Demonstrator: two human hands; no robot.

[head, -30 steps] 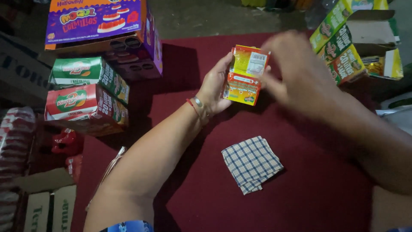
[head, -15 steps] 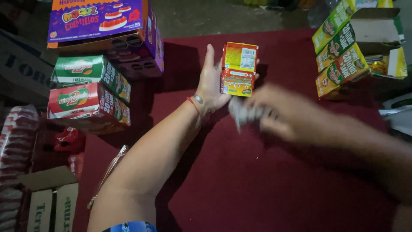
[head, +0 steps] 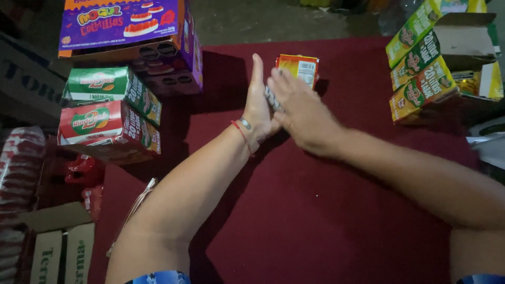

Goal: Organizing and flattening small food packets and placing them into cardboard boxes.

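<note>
The right hand presses a small checkered cloth flat against the upright palm of the left hand, so the cloth is sandwiched between the two; only a thin edge of its dark-and-white check shows between the fingers. The left hand stands on its edge, fingers straight and together, holding nothing else. A red string bracelet circles the left wrist.

To do this well, it seems best to keep both palms flat and pressed evenly, so the cloth stays smooth and does not slip out below.

Just behind the hands stands a small orange and yellow carton, upright on the dark red tablecloth, with a pale label on its facing side.

Further left sit a green box stacked on a red box, with a large purple candy box above. At far right, green and yellow packets lean in an open cardboard box.
</note>
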